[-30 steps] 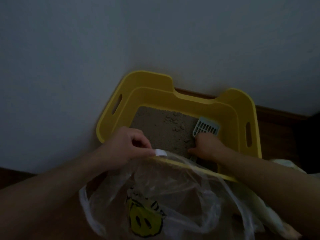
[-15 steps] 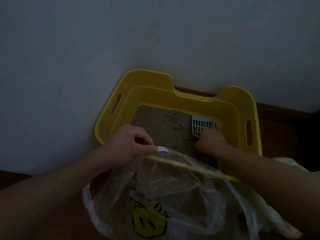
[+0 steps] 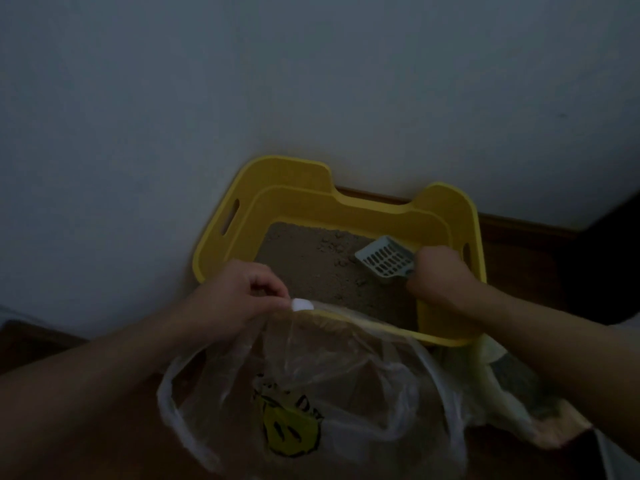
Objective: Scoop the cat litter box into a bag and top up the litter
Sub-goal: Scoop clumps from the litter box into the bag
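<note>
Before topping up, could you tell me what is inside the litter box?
Brown clumpy litter and a grey scoop in the right hand; the bag hides the near part.

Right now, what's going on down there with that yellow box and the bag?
A person is cleaning a cat's yellow litter box, which stands against the wall. Their right hand grips the handle of a grey slotted scoop, whose head is at the right side of the litter. Their left hand pinches the rim of a clear plastic bag, holding it open at the box's near edge. A few clumps show in the litter.
</note>
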The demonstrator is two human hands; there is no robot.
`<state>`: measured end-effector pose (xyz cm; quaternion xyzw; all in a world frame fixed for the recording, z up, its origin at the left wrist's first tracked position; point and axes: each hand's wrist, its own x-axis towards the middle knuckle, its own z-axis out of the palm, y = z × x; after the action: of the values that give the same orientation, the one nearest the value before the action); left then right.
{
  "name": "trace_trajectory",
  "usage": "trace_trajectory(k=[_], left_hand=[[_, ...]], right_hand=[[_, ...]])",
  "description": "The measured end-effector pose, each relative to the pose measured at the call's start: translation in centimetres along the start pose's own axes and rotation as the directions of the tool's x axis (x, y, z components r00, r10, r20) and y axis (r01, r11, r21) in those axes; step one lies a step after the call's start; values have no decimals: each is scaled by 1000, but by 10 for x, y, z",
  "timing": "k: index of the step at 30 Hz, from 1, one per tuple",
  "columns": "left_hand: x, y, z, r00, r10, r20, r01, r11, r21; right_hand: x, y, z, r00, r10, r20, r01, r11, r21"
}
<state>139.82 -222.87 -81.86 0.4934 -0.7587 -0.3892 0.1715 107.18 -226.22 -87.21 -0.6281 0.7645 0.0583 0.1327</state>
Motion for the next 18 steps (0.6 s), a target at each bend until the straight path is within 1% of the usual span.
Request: trace_trajectory(k=[3,5,7,11,15,18], left_hand=[[-7,-1,-1,999,-44,-5,44,999,2],[-10,-1,-1,997,-76,4,76,997,0],[-12,-3,-1,997,-80,-3,80,997,2],[-11,-7,-5,998,-67,-9,67,998,11],[-12,-12,-8,993,-115,8,114,993,26],[-8,-16,-9,991,-135,22,135,991,14]], right_hand=[[-5,-2,-11,999,-54,-9,53,996,-75],[-8,-4,-19,996,-90,15,91,981,-172],[-11,-5,-25,992,-119,47,127,962,-242],[-12,-6,-30,981,-149,122,181,928,-327],[-5,-8,-27,967,-171,190,232,901,-366],[3,-10,-18,961,-157,226,224,925,-307]])
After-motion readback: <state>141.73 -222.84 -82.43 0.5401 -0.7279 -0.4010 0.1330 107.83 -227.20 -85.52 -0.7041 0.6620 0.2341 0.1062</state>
